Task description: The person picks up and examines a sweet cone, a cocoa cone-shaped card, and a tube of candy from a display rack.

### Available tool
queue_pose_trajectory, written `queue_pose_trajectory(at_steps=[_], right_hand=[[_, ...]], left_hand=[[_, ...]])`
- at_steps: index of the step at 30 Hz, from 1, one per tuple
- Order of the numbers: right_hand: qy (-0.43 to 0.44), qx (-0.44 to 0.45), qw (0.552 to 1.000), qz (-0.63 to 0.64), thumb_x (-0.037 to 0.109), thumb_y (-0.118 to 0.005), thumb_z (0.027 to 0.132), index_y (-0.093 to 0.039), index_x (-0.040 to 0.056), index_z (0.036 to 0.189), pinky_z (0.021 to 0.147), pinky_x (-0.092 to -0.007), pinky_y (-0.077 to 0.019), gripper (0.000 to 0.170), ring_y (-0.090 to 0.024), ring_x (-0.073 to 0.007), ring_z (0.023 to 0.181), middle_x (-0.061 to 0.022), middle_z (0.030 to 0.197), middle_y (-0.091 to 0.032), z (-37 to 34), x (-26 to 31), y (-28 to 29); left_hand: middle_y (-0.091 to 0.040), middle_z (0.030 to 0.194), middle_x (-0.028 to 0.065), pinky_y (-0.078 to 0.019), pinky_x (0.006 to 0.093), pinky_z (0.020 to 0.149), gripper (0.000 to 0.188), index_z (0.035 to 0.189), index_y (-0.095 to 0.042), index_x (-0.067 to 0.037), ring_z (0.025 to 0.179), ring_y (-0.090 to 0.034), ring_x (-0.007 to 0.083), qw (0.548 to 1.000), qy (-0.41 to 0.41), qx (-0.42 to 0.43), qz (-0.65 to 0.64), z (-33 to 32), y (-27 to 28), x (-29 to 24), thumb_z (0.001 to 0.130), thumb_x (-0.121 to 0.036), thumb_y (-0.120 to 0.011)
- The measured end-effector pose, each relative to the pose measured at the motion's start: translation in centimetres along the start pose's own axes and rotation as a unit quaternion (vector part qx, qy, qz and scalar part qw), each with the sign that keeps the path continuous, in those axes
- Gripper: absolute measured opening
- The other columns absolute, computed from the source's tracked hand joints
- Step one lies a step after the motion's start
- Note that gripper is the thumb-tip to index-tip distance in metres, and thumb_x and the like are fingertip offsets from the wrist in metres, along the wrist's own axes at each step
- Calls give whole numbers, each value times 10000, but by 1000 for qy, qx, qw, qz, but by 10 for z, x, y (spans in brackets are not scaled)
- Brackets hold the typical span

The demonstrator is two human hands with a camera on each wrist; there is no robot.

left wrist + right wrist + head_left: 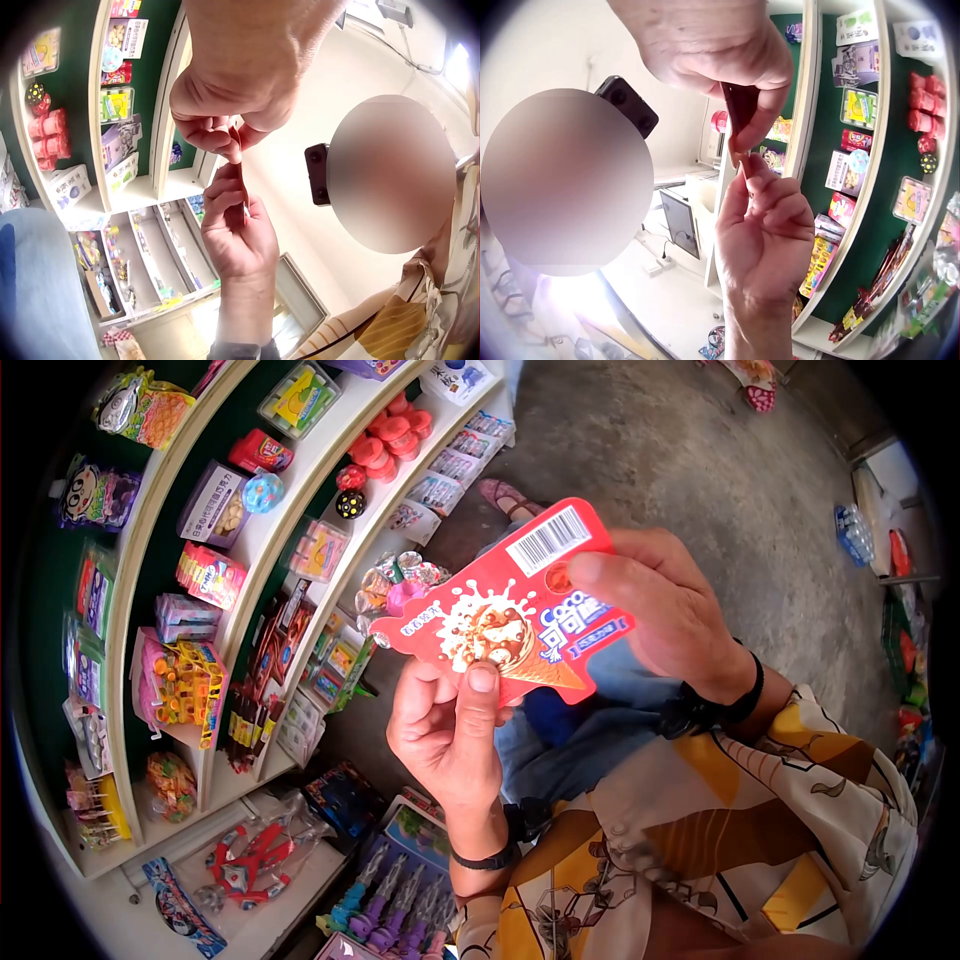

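Note:
A flat red snack packet [512, 628] with a wavy cut-out outline is held up between both hands. Printed on it are an ice-cream cone, a white barcode and blue-and-white lettering. My left hand [450, 735] pinches its lower left edge, thumb lying over the cone picture. At the upper right end, my right hand [675, 610] grips it with the thumb pressed beside the barcode. Both wrist views catch the packet [739, 112] nearly edge-on, with the left hand [769, 240] and right hand [241, 232] close together along it.
Curved white shelves [262, 475] on the left carry sweets, small boxes and red tubs [393, 435]. Below them lie a bagged red toy [245, 865] and several purple and teal items [390, 905]. A concrete floor [640, 440] spreads beyond the hands.

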State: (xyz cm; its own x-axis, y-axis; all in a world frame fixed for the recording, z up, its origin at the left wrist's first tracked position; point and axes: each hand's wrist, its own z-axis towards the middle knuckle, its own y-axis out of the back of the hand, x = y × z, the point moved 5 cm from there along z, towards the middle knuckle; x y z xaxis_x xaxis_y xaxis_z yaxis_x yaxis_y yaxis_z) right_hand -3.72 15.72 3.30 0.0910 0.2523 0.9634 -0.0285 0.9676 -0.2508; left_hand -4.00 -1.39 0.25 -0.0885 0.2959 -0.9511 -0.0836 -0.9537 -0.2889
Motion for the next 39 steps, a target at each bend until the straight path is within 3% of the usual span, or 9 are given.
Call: queue_pose_trajectory(at_steps=[11,26,29,39], right_hand=[[13,-29,999,18,174,-517,948,-623,-43,893,589,-211,-374,248,-452,-10,693,38,728,-555,-3,3,12],[5,-5,1000,2,169,-506,950,-632,-51,943,627,-209,-406,253,-485,-12,723,21,778,-604,2,-5,-3],[-12,3,1000,-1,172,-506,951,-633,-52,954,635,-209,-411,257,-490,-13,728,20,786,-611,3,-7,-6],[-41,-2,999,4,184,-511,947,-635,-50,955,637,-209,-414,265,-496,-12,728,20,785,-612,4,-9,-10]], left_hand=[[-633,848,79,-344,174,460,188,974,-572,22,552,-494,64,1000,9,11,16,3,-12,3,900,-147,-607],[-592,792,33,-358,179,466,148,937,-563,-5,571,-491,61,1000,12,2,-10,1,4,2,892,-134,-620],[-657,832,51,-477,180,511,182,968,-596,2,624,-585,66,999,19,15,-43,2,13,5,883,-145,-661],[-658,830,47,-483,180,512,185,974,-599,4,635,-587,62,999,12,4,-40,0,17,3,879,-140,-666]])
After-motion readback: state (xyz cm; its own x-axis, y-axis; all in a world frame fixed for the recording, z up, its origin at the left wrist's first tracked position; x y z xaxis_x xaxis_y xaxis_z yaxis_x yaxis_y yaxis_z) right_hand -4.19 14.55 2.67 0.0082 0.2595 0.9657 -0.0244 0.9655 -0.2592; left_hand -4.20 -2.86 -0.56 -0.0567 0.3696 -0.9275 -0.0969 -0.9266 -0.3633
